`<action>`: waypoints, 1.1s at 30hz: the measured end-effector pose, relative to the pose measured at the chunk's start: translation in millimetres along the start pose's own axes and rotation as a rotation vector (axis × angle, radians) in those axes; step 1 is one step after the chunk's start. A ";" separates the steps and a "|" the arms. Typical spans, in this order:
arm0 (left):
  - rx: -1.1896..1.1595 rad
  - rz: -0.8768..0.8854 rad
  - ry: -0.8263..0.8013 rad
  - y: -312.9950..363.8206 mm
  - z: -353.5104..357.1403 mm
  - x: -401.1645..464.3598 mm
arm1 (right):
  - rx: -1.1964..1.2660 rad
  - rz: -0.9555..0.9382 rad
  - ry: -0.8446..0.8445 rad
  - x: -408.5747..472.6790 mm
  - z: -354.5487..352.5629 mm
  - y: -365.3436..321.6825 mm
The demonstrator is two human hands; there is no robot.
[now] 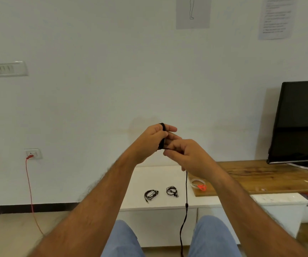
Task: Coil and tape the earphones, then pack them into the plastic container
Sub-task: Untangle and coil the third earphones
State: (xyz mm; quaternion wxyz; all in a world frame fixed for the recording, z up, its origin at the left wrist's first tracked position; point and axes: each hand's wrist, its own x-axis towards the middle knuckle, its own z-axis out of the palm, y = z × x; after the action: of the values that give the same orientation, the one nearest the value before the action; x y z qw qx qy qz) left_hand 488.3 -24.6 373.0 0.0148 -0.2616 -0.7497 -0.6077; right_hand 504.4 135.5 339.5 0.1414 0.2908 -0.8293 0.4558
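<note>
Left hand (152, 139) wound with thin black earphone cord (162, 135); right hand (184, 154) pinching it, above white cabinet (149, 175).

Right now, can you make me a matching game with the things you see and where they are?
Things:
1. Black cord
2. Two coiled earphones
3. Red scissors
4. Black screen

Places:
A. Standing on the wooden board, far right
B. Wrapped round the left hand fingers, its tail hanging from the right hand
C. Lying on the white cabinet top
D. At the wooden board's left end, beside a tape roll

Pairs: 1-B, 2-C, 3-D, 4-A
</note>
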 end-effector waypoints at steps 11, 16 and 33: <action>-0.024 -0.035 -0.109 -6.9 7.2 -8.0 | -0.296 -0.248 0.160 17.8 -27.2 -7.5; -0.182 -0.095 -0.121 -11.8 8.3 -6.9 | -0.222 -0.258 0.157 24.1 -30.3 -11.0; -0.187 -0.179 -0.192 0.5 13.9 -10.7 | 0.288 -0.120 0.070 29.4 -29.5 2.8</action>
State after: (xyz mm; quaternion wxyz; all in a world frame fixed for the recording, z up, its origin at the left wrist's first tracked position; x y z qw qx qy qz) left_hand 501.8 -15.8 366.2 -0.1358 -0.2509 -0.7081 -0.6459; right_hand 478.6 151.1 368.3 0.1543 0.3411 -0.7308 0.5708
